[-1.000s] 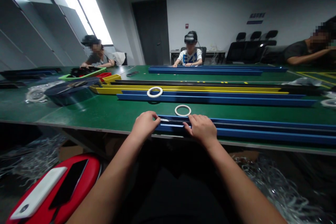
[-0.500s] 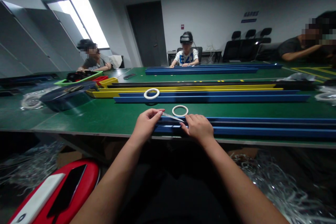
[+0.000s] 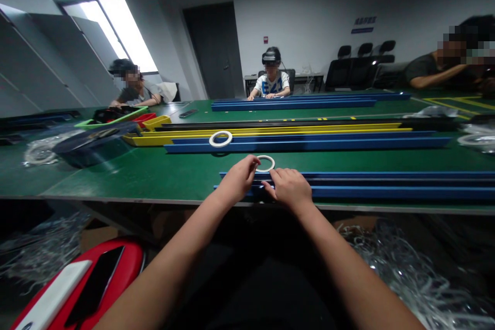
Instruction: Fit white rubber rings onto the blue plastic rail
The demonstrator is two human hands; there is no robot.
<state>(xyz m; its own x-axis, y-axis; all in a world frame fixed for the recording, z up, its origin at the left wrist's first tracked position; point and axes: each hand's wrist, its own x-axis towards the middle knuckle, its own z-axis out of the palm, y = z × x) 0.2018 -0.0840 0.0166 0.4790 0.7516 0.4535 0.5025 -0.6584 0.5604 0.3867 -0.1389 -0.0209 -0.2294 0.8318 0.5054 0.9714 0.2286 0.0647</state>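
Observation:
A long blue channel strip (image 3: 386,193) lies along the near edge of the table. My right hand (image 3: 292,188) is closed over it, the thumb towards me and the fingers bent over the top. Close by on the left, my left hand (image 3: 242,178) is raised just above the channel, its thumb and fingers pinched together. Whatever is in that pinch is hidden by the fingers. Right behind both hands a white tape roll (image 3: 271,160) rests on the table, partly covered by my left fingertips. A second white tape roll (image 3: 212,139) leans on the blue and yellow strips further back.
Blue strips (image 3: 348,144), yellow strips (image 3: 328,130) and black strips lie across the green table (image 3: 154,175). Bins and a dark blue round container (image 3: 96,147) stand at left. A red stool (image 3: 127,263) holds a phone and a white object. Three people sit around the table.
My left hand has moved right, close to my right hand. The thin white tape strip that stretched between them is out of sight. My right hand keeps its place on the channel.

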